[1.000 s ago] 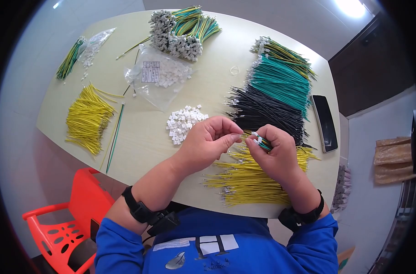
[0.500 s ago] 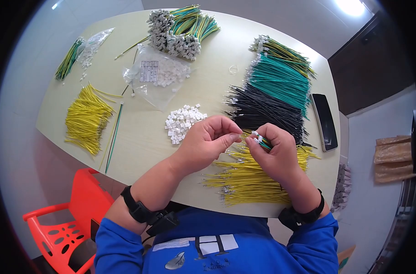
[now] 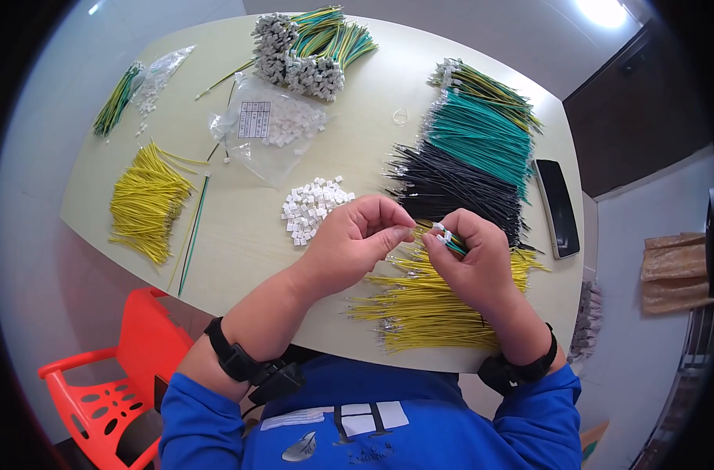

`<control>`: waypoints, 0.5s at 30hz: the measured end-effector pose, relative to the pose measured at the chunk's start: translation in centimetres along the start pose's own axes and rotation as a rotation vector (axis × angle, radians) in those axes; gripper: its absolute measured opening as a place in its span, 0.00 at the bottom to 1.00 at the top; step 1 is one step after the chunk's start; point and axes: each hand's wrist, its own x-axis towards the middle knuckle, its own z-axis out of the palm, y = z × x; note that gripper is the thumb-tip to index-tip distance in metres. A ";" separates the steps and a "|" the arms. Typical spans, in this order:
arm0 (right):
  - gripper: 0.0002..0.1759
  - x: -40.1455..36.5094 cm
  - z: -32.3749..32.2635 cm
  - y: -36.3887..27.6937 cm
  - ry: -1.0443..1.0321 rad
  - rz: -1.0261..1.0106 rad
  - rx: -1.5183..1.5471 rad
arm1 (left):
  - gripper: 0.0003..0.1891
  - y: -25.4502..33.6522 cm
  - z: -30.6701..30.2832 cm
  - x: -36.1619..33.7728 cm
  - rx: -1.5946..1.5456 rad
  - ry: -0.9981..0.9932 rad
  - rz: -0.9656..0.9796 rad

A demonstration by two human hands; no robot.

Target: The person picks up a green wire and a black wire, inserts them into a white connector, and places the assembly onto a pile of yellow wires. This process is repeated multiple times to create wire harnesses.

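My left hand [image 3: 362, 235] is closed in a pinch just right of a pile of small white connectors [image 3: 314, 205]; what its fingertips hold is too small to make out. Close beside it, my right hand [image 3: 476, 258] grips white connectors [image 3: 441, 233] with green and yellow wires running back into the palm. Both hands are above the near edge of the black wires [image 3: 459, 188] and the yellow wires [image 3: 427, 305]. The two sets of fingertips are nearly touching.
Green wires [image 3: 482, 137], a black phone [image 3: 557, 209], a plastic bag of connectors [image 3: 271, 129], finished wire bundles [image 3: 302, 59] and a left yellow bundle [image 3: 149, 204] lie on the table [image 3: 239, 227]. A red chair [image 3: 149, 337] stands at lower left.
The white connectors in my right hand are turned slightly. Otherwise both hands hold nearly the same pose and place.
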 end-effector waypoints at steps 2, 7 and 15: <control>0.07 0.0 0.0 0.0 -0.004 0.003 0.007 | 0.05 0.0 0.1 0.0 -0.007 -0.004 0.014; 0.07 0.1 0.2 0.3 -0.002 -0.031 -0.018 | 0.05 0.0 0.3 0.0 0.032 0.006 0.038; 0.07 0.0 0.4 0.6 0.018 -0.122 -0.073 | 0.04 -0.5 0.3 0.1 0.062 0.019 0.096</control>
